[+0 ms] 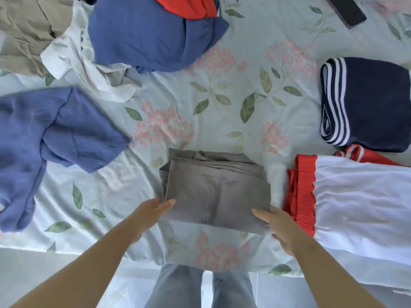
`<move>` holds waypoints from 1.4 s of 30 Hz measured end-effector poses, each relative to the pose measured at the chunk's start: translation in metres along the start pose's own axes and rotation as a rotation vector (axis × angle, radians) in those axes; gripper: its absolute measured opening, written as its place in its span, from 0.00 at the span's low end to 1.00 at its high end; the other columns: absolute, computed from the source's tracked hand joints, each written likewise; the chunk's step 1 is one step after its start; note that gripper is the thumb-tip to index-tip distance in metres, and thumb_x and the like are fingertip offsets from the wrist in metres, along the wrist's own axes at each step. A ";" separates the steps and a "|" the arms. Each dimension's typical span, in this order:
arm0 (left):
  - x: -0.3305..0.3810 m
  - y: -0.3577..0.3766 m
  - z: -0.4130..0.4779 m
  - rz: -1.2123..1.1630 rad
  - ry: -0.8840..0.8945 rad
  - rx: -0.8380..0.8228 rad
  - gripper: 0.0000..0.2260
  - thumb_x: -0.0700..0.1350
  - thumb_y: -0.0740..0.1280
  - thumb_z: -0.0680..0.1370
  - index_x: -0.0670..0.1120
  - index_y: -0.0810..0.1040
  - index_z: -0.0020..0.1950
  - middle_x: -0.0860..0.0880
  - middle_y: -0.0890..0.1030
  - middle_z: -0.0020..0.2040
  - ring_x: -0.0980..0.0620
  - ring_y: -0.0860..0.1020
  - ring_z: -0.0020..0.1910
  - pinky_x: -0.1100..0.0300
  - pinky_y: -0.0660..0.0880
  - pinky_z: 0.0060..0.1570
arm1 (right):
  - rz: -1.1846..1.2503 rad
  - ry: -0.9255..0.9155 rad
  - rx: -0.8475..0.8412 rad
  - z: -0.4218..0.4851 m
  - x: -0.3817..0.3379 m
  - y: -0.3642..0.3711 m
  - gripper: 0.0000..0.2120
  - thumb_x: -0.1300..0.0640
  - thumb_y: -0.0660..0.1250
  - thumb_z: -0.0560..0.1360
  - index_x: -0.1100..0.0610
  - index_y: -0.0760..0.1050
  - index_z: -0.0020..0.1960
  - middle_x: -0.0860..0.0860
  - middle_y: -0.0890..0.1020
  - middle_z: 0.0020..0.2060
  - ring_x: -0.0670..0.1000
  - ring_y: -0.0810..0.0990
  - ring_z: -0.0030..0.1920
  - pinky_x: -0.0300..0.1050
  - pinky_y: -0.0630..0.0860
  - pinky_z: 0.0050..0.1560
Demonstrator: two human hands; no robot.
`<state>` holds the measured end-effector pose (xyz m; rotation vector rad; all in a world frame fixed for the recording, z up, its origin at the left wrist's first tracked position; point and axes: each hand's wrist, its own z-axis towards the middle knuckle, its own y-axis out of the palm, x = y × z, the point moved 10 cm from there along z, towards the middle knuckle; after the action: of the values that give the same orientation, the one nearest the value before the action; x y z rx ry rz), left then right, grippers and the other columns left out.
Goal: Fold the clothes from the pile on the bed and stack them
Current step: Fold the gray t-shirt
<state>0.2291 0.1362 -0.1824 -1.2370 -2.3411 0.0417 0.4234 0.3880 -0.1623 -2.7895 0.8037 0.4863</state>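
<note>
A folded grey garment (213, 187) lies in front of me on the floral bed sheet (233, 103). My left hand (151, 210) holds its near left corner, thumb on top and fingers tucked under the edge. My right hand (275, 223) grips the near right corner the same way. To the right lie a folded white garment with red ribbed trim (355, 201) and a folded navy garment with white stripes (369, 105). The unfolded pile sits at the back left: a blue garment (146, 34), a red one (189, 5), a white one (84, 63) and a beige one (24, 34).
Another blue garment (53, 138) is spread loosely at the left. A dark phone (347, 10) lies at the back right of the bed. The bed's near edge runs just in front of my legs (200, 287).
</note>
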 end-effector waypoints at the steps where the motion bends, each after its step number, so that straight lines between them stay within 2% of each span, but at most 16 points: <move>1: -0.005 0.001 0.006 0.049 -0.028 0.016 0.11 0.54 0.65 0.77 0.47 0.78 0.51 0.49 0.80 0.49 0.50 0.77 0.50 0.59 0.71 0.45 | 0.015 0.021 0.017 0.006 0.008 0.002 0.07 0.59 0.68 0.75 0.53 0.77 0.52 0.43 0.82 0.38 0.40 0.80 0.34 0.32 0.71 0.30; 4: 0.024 -0.009 0.019 0.046 0.054 0.164 0.13 0.57 0.67 0.75 0.47 0.74 0.48 0.48 0.78 0.45 0.51 0.76 0.44 0.56 0.72 0.43 | 0.109 -0.043 0.146 0.022 -0.001 -0.005 0.06 0.60 0.70 0.74 0.54 0.77 0.50 0.47 0.82 0.40 0.44 0.80 0.36 0.31 0.72 0.26; 8: 0.075 -0.017 0.021 0.000 0.247 0.261 0.09 0.50 0.68 0.76 0.46 0.72 0.48 0.49 0.77 0.43 0.49 0.76 0.42 0.53 0.73 0.43 | 0.111 -0.292 0.302 0.026 -0.051 -0.021 0.05 0.62 0.68 0.75 0.53 0.76 0.46 0.50 0.80 0.42 0.52 0.79 0.44 0.45 0.75 0.46; 12: 0.094 -0.038 0.017 -0.090 0.394 0.403 0.04 0.49 0.63 0.79 0.52 0.73 0.46 0.53 0.75 0.38 0.51 0.74 0.39 0.58 0.69 0.36 | 0.054 -0.582 0.485 0.011 -0.093 -0.044 0.06 0.56 0.66 0.77 0.47 0.76 0.43 0.47 0.81 0.42 0.41 0.77 0.40 0.37 0.73 0.41; 14: 0.085 -0.039 0.026 -0.004 0.334 0.417 0.07 0.50 0.61 0.80 0.49 0.72 0.55 0.51 0.76 0.45 0.46 0.75 0.48 0.54 0.71 0.42 | -0.024 -0.492 0.527 0.024 -0.083 -0.048 0.02 0.53 0.64 0.77 0.48 0.74 0.50 0.51 0.80 0.47 0.44 0.78 0.43 0.39 0.71 0.37; 15: 0.076 -0.038 0.033 0.058 0.266 0.415 0.14 0.52 0.61 0.79 0.48 0.69 0.63 0.48 0.75 0.54 0.44 0.74 0.55 0.51 0.72 0.50 | -0.062 -0.391 0.525 0.035 -0.070 -0.048 0.09 0.51 0.65 0.77 0.50 0.73 0.57 0.52 0.79 0.52 0.49 0.78 0.48 0.41 0.72 0.38; 17: 0.054 -0.035 0.043 0.083 0.111 0.415 0.27 0.57 0.64 0.76 0.49 0.62 0.72 0.44 0.67 0.67 0.41 0.67 0.66 0.44 0.66 0.64 | -0.070 -0.195 0.486 0.052 -0.040 -0.041 0.26 0.46 0.67 0.74 0.53 0.65 0.69 0.54 0.74 0.62 0.56 0.75 0.59 0.50 0.75 0.54; 19: 0.041 -0.027 0.048 0.061 0.040 0.393 0.33 0.61 0.68 0.72 0.48 0.62 0.71 0.43 0.66 0.67 0.40 0.65 0.67 0.41 0.65 0.66 | -0.172 -0.132 0.497 0.057 -0.025 -0.032 0.37 0.40 0.70 0.70 0.55 0.63 0.72 0.56 0.70 0.66 0.59 0.70 0.65 0.57 0.68 0.66; 22: 0.031 -0.011 0.054 0.001 0.031 0.329 0.32 0.58 0.73 0.69 0.47 0.63 0.64 0.46 0.70 0.61 0.43 0.70 0.61 0.45 0.70 0.61 | -0.378 -0.099 0.541 0.055 -0.019 -0.023 0.42 0.38 0.72 0.66 0.59 0.62 0.71 0.59 0.70 0.66 0.62 0.68 0.66 0.56 0.66 0.66; 25: 0.037 -0.004 0.058 -0.064 0.049 0.253 0.24 0.55 0.73 0.70 0.47 0.65 0.57 0.50 0.75 0.53 0.49 0.76 0.49 0.54 0.73 0.49 | -0.188 -0.073 0.480 0.061 -0.016 -0.016 0.34 0.45 0.74 0.69 0.62 0.65 0.65 0.56 0.75 0.59 0.59 0.74 0.59 0.48 0.70 0.57; 27: 0.042 -0.001 0.060 -0.100 0.049 0.180 0.19 0.55 0.72 0.72 0.47 0.72 0.56 0.49 0.80 0.51 0.48 0.78 0.48 0.52 0.76 0.50 | -0.095 -0.083 0.384 0.062 -0.022 -0.009 0.24 0.50 0.73 0.71 0.61 0.70 0.59 0.54 0.78 0.55 0.56 0.77 0.54 0.46 0.71 0.52; 30: 0.052 -0.003 0.055 -0.224 0.056 0.116 0.13 0.55 0.71 0.73 0.49 0.77 0.52 0.49 0.83 0.48 0.47 0.81 0.47 0.52 0.78 0.48 | -0.013 -0.149 0.295 0.052 -0.036 -0.007 0.12 0.53 0.70 0.73 0.56 0.76 0.54 0.53 0.81 0.53 0.53 0.79 0.51 0.49 0.75 0.54; 34: 0.076 -0.006 0.036 -0.370 0.094 0.069 0.09 0.54 0.72 0.72 0.52 0.80 0.49 0.50 0.85 0.44 0.47 0.83 0.45 0.53 0.79 0.44 | 0.206 -0.248 0.202 0.025 -0.052 -0.014 0.07 0.54 0.70 0.74 0.50 0.77 0.52 0.48 0.83 0.48 0.48 0.82 0.48 0.46 0.79 0.46; 36: 0.096 0.001 0.025 -0.412 0.115 0.023 0.08 0.54 0.71 0.73 0.53 0.79 0.49 0.52 0.85 0.42 0.49 0.84 0.42 0.57 0.79 0.38 | 0.276 -0.302 0.188 0.011 -0.062 -0.027 0.07 0.55 0.69 0.75 0.49 0.78 0.52 0.47 0.84 0.47 0.48 0.83 0.47 0.47 0.79 0.47; 39: 0.133 0.031 0.007 -0.431 0.163 -0.052 0.09 0.53 0.71 0.73 0.52 0.79 0.51 0.51 0.85 0.42 0.50 0.84 0.40 0.59 0.79 0.31 | 0.283 -0.361 0.245 -0.008 -0.075 -0.070 0.05 0.56 0.69 0.75 0.48 0.78 0.50 0.48 0.84 0.48 0.50 0.82 0.49 0.50 0.78 0.51; 42: 0.168 0.080 -0.007 -0.439 0.215 -0.091 0.10 0.51 0.71 0.74 0.51 0.78 0.52 0.51 0.85 0.43 0.50 0.84 0.41 0.60 0.79 0.32 | 0.217 -0.410 0.298 -0.024 -0.081 -0.129 0.03 0.54 0.68 0.76 0.47 0.77 0.48 0.45 0.83 0.46 0.48 0.81 0.50 0.46 0.78 0.48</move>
<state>0.2146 0.3139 -0.1284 -0.7005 -2.3870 -0.3306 0.4350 0.5281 -0.0981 -2.2367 0.9881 0.8608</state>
